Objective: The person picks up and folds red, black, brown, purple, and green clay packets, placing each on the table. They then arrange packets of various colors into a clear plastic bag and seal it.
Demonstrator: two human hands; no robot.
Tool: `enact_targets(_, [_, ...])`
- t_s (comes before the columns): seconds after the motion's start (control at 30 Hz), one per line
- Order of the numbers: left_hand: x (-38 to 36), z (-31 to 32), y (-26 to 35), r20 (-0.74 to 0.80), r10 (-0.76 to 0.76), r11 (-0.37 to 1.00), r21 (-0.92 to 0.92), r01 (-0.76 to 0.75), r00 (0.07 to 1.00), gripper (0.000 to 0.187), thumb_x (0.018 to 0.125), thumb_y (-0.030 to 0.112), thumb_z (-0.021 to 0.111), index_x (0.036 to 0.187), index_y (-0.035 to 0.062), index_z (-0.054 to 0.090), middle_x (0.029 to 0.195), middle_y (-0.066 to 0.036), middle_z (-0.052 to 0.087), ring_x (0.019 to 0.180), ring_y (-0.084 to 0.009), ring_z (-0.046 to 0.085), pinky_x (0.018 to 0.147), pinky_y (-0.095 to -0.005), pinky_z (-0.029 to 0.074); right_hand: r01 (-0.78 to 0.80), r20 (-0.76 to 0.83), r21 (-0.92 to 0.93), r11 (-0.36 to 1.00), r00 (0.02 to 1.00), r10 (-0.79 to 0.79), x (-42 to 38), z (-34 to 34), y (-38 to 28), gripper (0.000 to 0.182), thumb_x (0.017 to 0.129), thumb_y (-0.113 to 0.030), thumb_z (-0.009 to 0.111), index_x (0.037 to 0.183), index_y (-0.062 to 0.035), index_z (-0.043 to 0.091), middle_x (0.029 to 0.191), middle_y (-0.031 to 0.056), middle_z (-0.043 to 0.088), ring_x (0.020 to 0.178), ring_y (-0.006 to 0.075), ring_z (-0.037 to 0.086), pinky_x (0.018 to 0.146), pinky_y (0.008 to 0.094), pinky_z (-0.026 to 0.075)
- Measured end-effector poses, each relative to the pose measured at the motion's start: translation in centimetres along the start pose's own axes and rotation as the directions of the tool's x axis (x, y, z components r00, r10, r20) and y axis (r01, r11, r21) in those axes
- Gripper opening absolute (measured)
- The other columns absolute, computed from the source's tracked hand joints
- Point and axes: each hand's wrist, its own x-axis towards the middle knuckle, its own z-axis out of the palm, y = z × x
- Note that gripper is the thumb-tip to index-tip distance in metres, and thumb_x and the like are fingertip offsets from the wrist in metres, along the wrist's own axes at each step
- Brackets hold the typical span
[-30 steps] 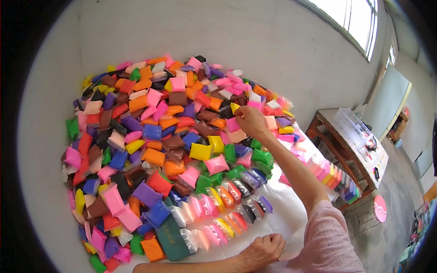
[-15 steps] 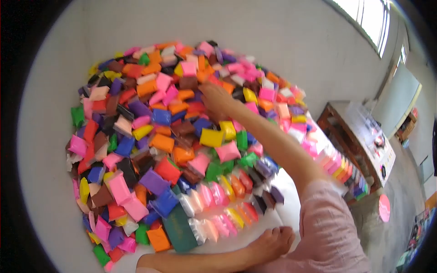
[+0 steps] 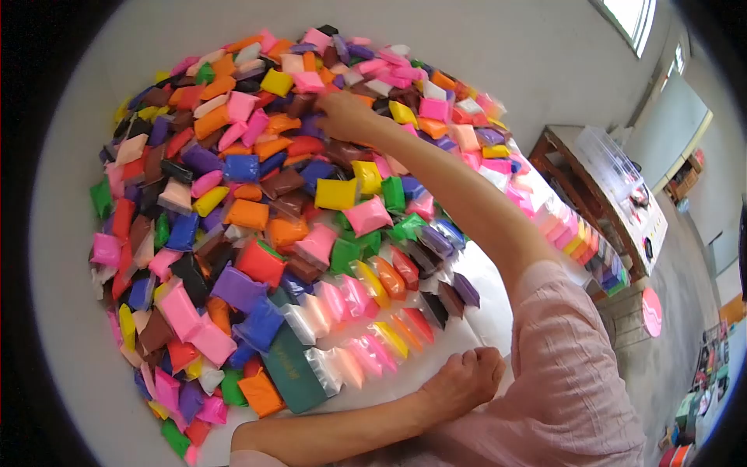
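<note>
My right hand (image 3: 342, 118) reaches into the upper part of a large heap of small coloured packets in clear film. Its fingers curl down beside a brown packet (image 3: 302, 104) and a purple one (image 3: 311, 125); what they hold, if anything, is hidden. Near my chest, my left hand (image 3: 465, 377) is closed in a fist, its inside out of sight. Two rows of packets lie between that fist and the heap: the upper row (image 3: 355, 296) and the lower row (image 3: 370, 355), each running through several colours. A dark green box (image 3: 294, 373) lies at their left ends.
Beyond my right arm, another line of coloured packets (image 3: 576, 237) runs along the white surface. A wooden table (image 3: 572, 167) with a clear plastic bin (image 3: 611, 159) stands at the right. A round pink-topped stool (image 3: 652, 311) is on the floor. Pale walls rise behind the heap.
The view has shifted, so the heap sits higher and further left. My right hand has moved slightly closer to the brown packet. A yellow packet left of the pink one shows more fully. The left fist stays closed.
</note>
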Motion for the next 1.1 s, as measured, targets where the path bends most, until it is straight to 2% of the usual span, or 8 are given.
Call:
enact_targets(0.13, [0.0, 0.7, 0.2, -0.064, -0.023, 0.999, -0.025, 0.021, 0.998, 0.022, 0.076, 0.019, 0.058, 0.089, 0.0024, 0.060, 0.081, -0.008, 0.051, 0.062, -0.0153, 0.054, 0.048, -0.0253, 0.042, 0.008, -0.085, 0.159, 0.987, 0.996, 0.006, -2.1, -2.6, 0.5, 0.021, 0.076, -0.021, 0.062, 0.083, -0.0026, 0.068, 0.089, 0.0219, 0.068, 0.087, 0.0389, 0.065, 0.076, 0.0493, 0.052])
enact_targets(0.23, [0.1, 0.8, 0.2, -0.091, -0.028, 0.999, -0.024, 0.026, 0.995, 0.015, 0.079, 0.016, 0.057, 0.086, 0.0033, 0.058, 0.080, -0.007, 0.052, 0.061, -0.0141, 0.055, 0.048, -0.0250, 0.042, -0.045, 0.028, 0.100, 0.994, 0.999, 0.042, -3.4, -3.9, 0.4, 0.021, 0.076, -0.024, 0.064, 0.085, -0.0055, 0.069, 0.088, 0.0191, 0.068, 0.086, 0.0374, 0.066, 0.075, 0.0479, 0.052])
enact_targets(0.43, [0.1, 0.6, 0.1, -0.088, -0.019, 0.999, -0.028, 0.017, 0.996, 0.012, 0.079, 0.016, 0.058, 0.085, 0.0054, 0.058, 0.080, -0.007, 0.053, 0.061, -0.0133, 0.056, 0.048, -0.0240, 0.042, 0.112, 0.275, 0.046, 0.993, 0.954, -0.120, -5.3, -2.5, -5.1, 0.037, 0.073, -0.035, 0.072, 0.093, -0.0048, 0.070, 0.091, 0.0161, 0.070, 0.085, 0.0335, 0.067, 0.074, 0.0442, 0.053])
enact_targets(0.63, [-0.2, 0.6, 0.3, -0.038, -0.006, 1.000, 0.016, 0.007, 0.999, 0.015, 0.078, 0.017, 0.058, 0.089, 0.0060, 0.058, 0.082, -0.006, 0.052, 0.062, -0.0123, 0.056, 0.049, -0.0234, 0.041, -0.038, 0.435, -0.206, 0.978, 0.891, 0.127, -4.0, -1.3, -8.5, 0.042, 0.071, -0.039, 0.073, 0.098, -0.0064, 0.069, 0.094, 0.0189, 0.069, 0.092, 0.0341, 0.067, 0.077, 0.0476, 0.053])
enact_targets(0.73, [-0.2, 0.5, 0.2, -0.047, -0.022, 0.999, 0.027, 0.023, 0.999, 0.018, 0.075, 0.018, 0.059, 0.088, 0.0051, 0.057, 0.083, -0.006, 0.053, 0.066, -0.0137, 0.058, 0.051, -0.0232, 0.045, -0.111, 0.369, -0.234, 0.966, 0.909, 0.194, -4.1, -0.7, -8.2, 0.038, 0.073, -0.034, 0.070, 0.100, -0.0069, 0.069, 0.094, 0.0180, 0.069, 0.094, 0.0338, 0.067, 0.079, 0.0461, 0.053])
enact_targets(0.93, [-0.3, 0.2, -0.1, -0.019, -0.069, 0.992, -0.105, 0.067, 0.997, 0.026, 0.074, 0.017, 0.060, 0.095, 0.0028, 0.055, 0.084, -0.007, 0.054, 0.069, -0.0167, 0.061, 0.054, -0.0257, 0.050, -0.174, 0.108, 0.029, 0.984, 0.980, 0.170, -7.1, -8.4, -6.5, 0.039, 0.077, -0.029, 0.069, 0.107, -0.0056, 0.064, 0.090, 0.0133, 0.068, 0.088, 0.0293, 0.067, 0.076, 0.0403, 0.052])
enact_targets(1.0, [-0.2, 0.1, -0.2, -0.008, -0.089, 0.985, -0.150, 0.087, 0.996, 0.027, 0.075, 0.017, 0.060, 0.097, 0.0021, 0.056, 0.084, -0.007, 0.055, 0.070, -0.0174, 0.062, 0.054, -0.0276, 0.051, -0.223, 0.128, 0.448, 0.866, 0.975, 0.184, -10.8, -11.8, -5.3, 0.035, 0.083, -0.029, 0.069, 0.108, -0.0059, 0.062, 0.080, 0.0043, 0.062, 0.076, 0.0160, 0.061, 0.064, 0.0318, 0.048])
enact_targets(1.1, [-0.2, 0.2, -0.2, -0.011, -0.149, 0.964, -0.226, 0.142, 0.989, 0.025, 0.077, 0.016, 0.060, 0.098, 0.0017, 0.056, 0.084, -0.008, 0.055, 0.072, -0.0193, 0.063, 0.054, -0.0319, 0.051, -0.508, 0.446, 0.645, 0.571, 0.857, 0.258, -18.3, -18.0, -5.4, 0.033, 0.089, -0.031, 0.067, 0.108, -0.0056, 0.062, 0.079, -0.0020, 0.057, 0.069, 0.0067, 0.053, 0.057, 0.0254, 0.043])
